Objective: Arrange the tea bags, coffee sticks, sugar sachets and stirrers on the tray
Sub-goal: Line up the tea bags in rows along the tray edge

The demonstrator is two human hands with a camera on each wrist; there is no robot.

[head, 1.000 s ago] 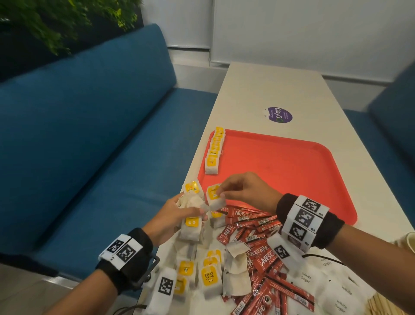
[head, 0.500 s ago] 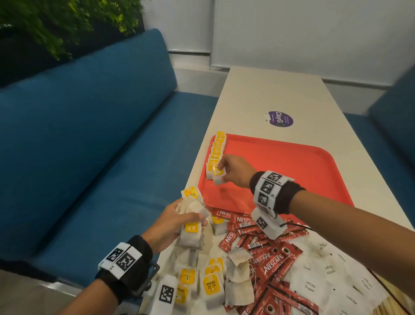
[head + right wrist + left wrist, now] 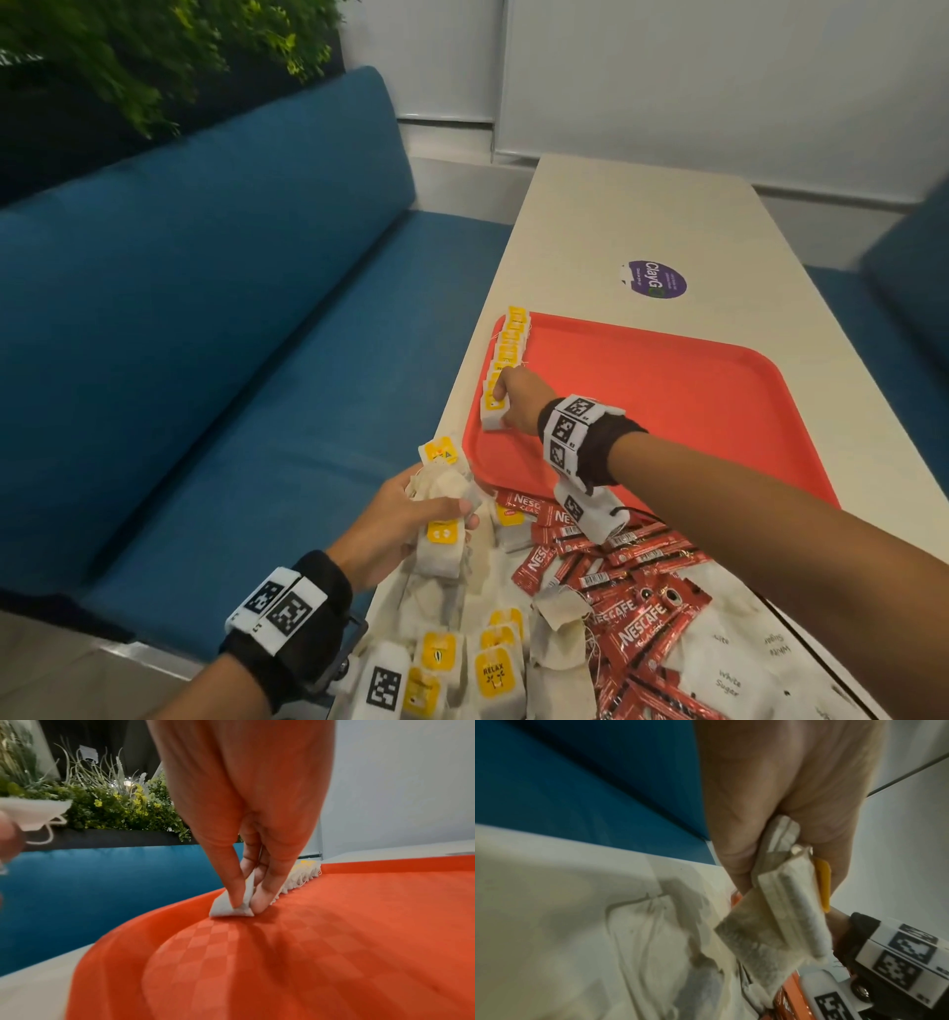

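An orange-red tray (image 3: 693, 411) lies on the pale table, with a row of yellow-tagged tea bags (image 3: 511, 342) along its left rim. My right hand (image 3: 506, 403) pinches one tea bag (image 3: 492, 415) at the near end of that row; in the right wrist view the tea bag (image 3: 231, 907) touches the tray (image 3: 334, 953) between thumb and fingers. My left hand (image 3: 411, 519) grips a bunch of tea bags (image 3: 441, 534) above the table's near left edge, and the left wrist view shows the bunch (image 3: 782, 912) close up.
Loose tea bags (image 3: 488, 668), red coffee sticks (image 3: 626, 606) and white sugar sachets (image 3: 734, 668) lie heaped on the near table. A purple sticker (image 3: 656, 279) sits beyond the tray. Blue bench seats (image 3: 205, 360) flank the table; plants (image 3: 154, 56) stand behind the left one.
My right hand took one tea bag from the bunch in my left hand, carried it forward onto the tray and lowered it at the near end of the row. The left hand stayed put.
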